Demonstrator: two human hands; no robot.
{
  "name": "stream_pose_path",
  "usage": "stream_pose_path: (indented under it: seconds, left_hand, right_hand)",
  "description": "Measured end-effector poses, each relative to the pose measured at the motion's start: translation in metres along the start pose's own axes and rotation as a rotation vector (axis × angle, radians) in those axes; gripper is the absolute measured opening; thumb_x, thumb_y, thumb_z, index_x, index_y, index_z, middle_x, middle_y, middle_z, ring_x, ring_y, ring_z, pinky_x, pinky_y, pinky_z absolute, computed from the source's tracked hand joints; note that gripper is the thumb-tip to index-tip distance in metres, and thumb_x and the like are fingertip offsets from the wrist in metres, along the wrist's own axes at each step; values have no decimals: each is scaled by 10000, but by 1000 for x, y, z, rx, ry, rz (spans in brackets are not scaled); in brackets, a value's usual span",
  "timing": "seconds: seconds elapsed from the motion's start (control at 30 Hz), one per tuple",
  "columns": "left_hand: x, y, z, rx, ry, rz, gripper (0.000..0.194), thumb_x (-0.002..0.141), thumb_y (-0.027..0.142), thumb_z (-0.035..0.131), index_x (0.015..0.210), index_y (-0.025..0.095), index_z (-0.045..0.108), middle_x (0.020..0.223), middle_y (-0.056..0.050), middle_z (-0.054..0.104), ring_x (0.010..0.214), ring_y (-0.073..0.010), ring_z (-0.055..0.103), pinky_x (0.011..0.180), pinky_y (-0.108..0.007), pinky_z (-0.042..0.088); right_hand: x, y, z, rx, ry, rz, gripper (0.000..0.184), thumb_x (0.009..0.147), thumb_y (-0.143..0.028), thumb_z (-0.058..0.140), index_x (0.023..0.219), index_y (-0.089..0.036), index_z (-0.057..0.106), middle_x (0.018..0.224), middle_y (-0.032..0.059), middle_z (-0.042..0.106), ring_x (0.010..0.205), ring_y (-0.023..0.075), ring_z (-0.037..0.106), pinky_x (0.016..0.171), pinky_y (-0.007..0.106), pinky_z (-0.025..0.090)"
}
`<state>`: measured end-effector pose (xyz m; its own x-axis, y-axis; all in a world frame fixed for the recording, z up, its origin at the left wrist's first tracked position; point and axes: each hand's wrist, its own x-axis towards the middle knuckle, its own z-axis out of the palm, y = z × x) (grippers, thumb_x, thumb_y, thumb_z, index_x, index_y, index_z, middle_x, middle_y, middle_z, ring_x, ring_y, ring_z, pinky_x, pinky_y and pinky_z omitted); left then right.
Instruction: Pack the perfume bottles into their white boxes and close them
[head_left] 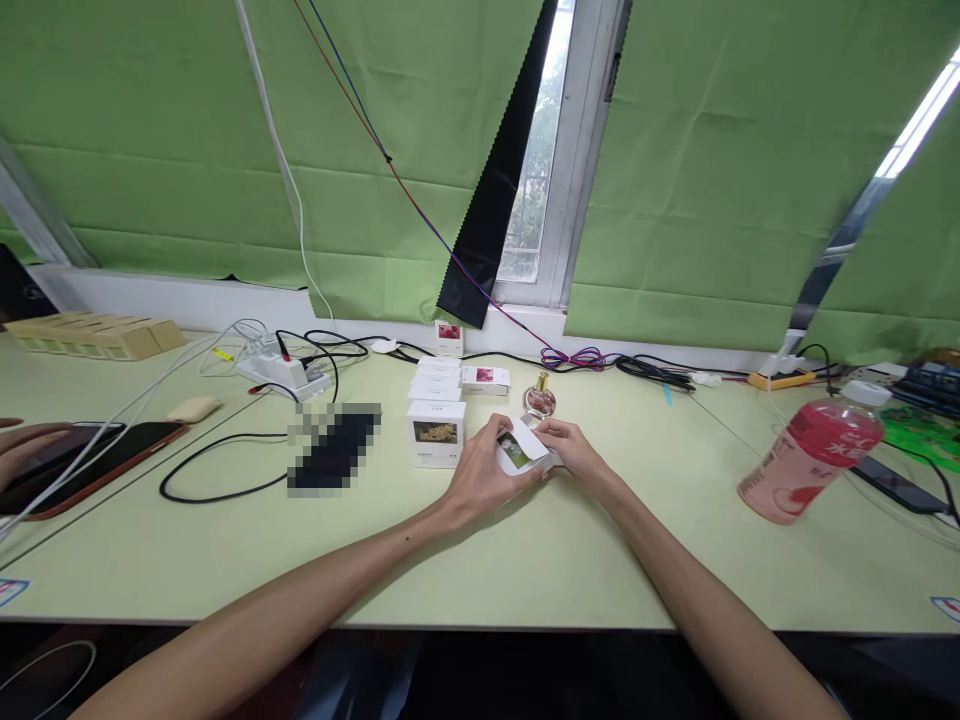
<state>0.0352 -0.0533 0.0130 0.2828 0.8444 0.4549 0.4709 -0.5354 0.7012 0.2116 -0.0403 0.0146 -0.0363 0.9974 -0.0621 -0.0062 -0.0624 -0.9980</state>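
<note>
Between both hands, low over the table, is a small white box with a green and white flower picture on its side. My left hand wraps round its left side and underside. At its right end, my right hand pinches the box near an end flap; its fingertips are partly hidden. Just behind the box stands a round glass perfume bottle with a gold cap. Left of my left hand, several white boxes stand in a row, the nearest box bearing a yellow flower picture. Another white box lies behind.
A pink drink bottle stands tilted in view at the right. To the left are a power strip, loose cables, a pixelated dark object and another person's hand by a tablet. Cable bundles run along the wall.
</note>
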Motion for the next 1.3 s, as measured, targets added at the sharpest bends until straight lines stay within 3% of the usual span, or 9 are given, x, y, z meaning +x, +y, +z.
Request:
stream_pose_path:
  seconds: [0.77,1.3]
  left_hand:
    - [0,0,0,7,1,5,588,673,504,831,1060,237,477,968,-19,665,837,-212,632,624,-281,435]
    - [1,1,0,12,33,19,600,681,568,816,1030,229,465,907,-7,616,766,-186,585,607,-277,421]
  right_hand:
    - [-1,1,-2,-3,-74,16,431,609,-572,829,766,-199,681,639,4,642,544,170,598,467,306,507]
    - [-1,-3,0,2,-14,17,375,586,-510,824,757,-197,708,648,7,646,594,176,589,497,298,482]
